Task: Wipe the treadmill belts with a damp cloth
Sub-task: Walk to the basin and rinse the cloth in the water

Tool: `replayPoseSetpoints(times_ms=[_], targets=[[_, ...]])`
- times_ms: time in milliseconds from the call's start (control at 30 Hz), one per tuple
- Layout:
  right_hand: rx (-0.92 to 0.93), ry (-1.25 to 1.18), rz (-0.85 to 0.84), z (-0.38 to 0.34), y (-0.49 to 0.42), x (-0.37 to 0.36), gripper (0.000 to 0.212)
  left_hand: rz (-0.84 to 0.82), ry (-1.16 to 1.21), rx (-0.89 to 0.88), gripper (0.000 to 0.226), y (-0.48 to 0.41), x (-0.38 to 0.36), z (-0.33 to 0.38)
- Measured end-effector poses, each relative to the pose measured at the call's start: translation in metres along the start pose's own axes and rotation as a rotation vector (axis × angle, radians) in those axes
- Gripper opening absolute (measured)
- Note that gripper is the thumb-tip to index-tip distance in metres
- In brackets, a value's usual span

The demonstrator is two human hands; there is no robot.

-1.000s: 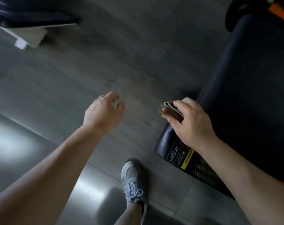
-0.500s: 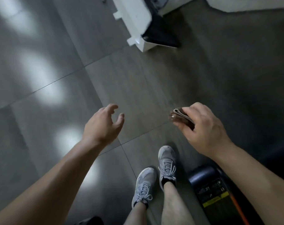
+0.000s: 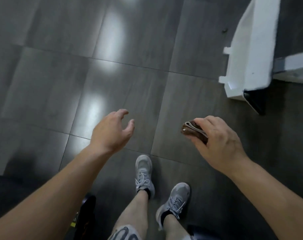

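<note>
Right hand (image 3: 218,141) pinching a folded brown cloth (image 3: 193,129) between thumb and fingers — cloth juts out past the fingertips, held over the floor (image 3: 60,75). Left hand (image 3: 112,130) empty, fingers loosely spread and curled. Grey shoes (image 3: 143,174) below both hands; white machine base (image 3: 247,54) beyond the right hand.

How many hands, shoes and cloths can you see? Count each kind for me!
Bare hands: 2, left hand empty, right hand gripping the cloth
Grey lace-up sneakers: 2
Folded brown cloth with white edge: 1
Total: 5
</note>
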State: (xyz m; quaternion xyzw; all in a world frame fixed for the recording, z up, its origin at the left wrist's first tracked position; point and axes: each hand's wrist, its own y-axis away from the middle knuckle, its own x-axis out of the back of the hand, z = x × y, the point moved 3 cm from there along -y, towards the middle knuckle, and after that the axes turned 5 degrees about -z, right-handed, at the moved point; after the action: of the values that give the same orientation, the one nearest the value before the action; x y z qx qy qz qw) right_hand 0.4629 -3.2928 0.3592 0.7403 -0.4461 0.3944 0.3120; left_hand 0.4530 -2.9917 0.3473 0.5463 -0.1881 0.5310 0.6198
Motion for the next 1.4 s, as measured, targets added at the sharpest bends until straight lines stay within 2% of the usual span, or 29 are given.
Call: replayPoseSetpoints(times_ms=[100, 300, 1100, 1400], targets=[[0.096, 0.027, -0.077, -0.035, -0.049, -0.004, 0.037, 0.031, 0.066, 0.101, 0.053, -0.007, 0.027, -0.041], [0.283, 0.068, -0.2, -0.12, -0.162, -0.038, 0.037, 0.084, 0.199, 0.307, 0.045, -0.036, 0.08, -0.136], [0.85, 0.142, -0.499, -0.504, -0.621, -0.185, 0.032, 0.253, 0.506, 0.776, 0.049, -0.21, 0.335, -0.462], [0.971, 0.16, -0.566, -0.694, -0.768, -0.26, 0.033, 0.329, 0.55, 0.866, 0.047, -0.263, 0.442, -0.611]])
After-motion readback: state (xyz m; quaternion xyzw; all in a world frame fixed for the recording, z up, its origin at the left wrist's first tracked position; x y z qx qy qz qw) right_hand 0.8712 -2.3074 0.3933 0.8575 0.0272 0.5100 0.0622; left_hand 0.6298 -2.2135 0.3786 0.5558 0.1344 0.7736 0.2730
